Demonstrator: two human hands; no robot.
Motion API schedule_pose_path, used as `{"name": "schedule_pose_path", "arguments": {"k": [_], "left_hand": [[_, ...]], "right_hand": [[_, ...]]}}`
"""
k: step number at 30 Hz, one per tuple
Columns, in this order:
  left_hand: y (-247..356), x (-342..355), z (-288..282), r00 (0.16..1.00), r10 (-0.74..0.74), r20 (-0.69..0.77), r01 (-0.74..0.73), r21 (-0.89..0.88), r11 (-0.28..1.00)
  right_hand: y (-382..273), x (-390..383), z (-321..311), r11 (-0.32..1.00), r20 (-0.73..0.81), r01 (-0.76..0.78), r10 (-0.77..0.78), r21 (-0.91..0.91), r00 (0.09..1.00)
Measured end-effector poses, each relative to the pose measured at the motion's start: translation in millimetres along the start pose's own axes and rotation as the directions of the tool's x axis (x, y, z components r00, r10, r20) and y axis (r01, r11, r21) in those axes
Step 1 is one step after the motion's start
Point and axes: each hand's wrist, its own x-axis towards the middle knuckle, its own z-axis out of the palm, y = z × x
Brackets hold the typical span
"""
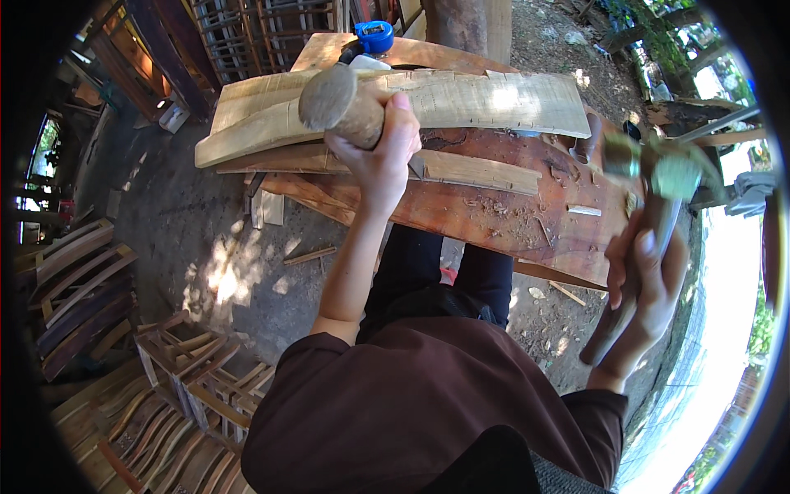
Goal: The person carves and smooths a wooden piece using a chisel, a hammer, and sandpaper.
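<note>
My left hand point(380, 165) is closed round the thick wooden handle of a chisel point(341, 103), whose flat butt faces up. Just below the hand, a bit of dark blade shows against a narrow wooden strip point(485, 173). At the right, my right hand point(654, 276) grips a hammer point(679, 177) by its wooden handle; the metal head is raised and smeared by motion. A pale, curved board point(494, 103) lies across the reddish wooden bench point(469, 210), beyond the strip.
On the bench's far side sits a blue tape measure point(374, 37). Wood chips and a small pale offcut point(584, 210) lie near its right end. Curved wooden parts are stacked at the left point(82, 288), with wooden frames point(193, 370) at the lower left.
</note>
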Motion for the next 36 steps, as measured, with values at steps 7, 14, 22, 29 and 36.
{"name": "schedule_pose_path", "arguments": {"k": [7, 14, 22, 29, 36], "left_hand": [[-1, -2, -8, 0.996, -0.064, -0.069, 0.055, -0.121, 0.991], [-2, -4, -21, 0.986, -0.111, -0.123, 0.085, -0.205, 0.975], [-10, 2, -19, 0.988, -0.148, -0.053, 0.140, -0.130, 0.982], [-2, -3, -10, 0.981, -0.144, -0.126, 0.104, -0.280, 0.954], [-13, -8, -16, 0.984, -0.148, -0.097, 0.116, -0.277, 0.954]], "right_hand": [[-89, 63, 59, 0.877, 0.242, 0.437, -0.388, -0.200, 0.889], [-106, 88, 117, 0.820, 0.706, 0.458, -0.097, -0.343, 0.701], [-110, 92, 119, 0.758, 0.690, 0.603, -0.299, -0.247, 0.659], [-119, 81, 130, 0.550, 0.848, 0.779, -0.218, -0.301, 0.483], [-79, 97, 132, 0.683, 0.812, 0.652, -0.149, -0.328, 0.564]]}}
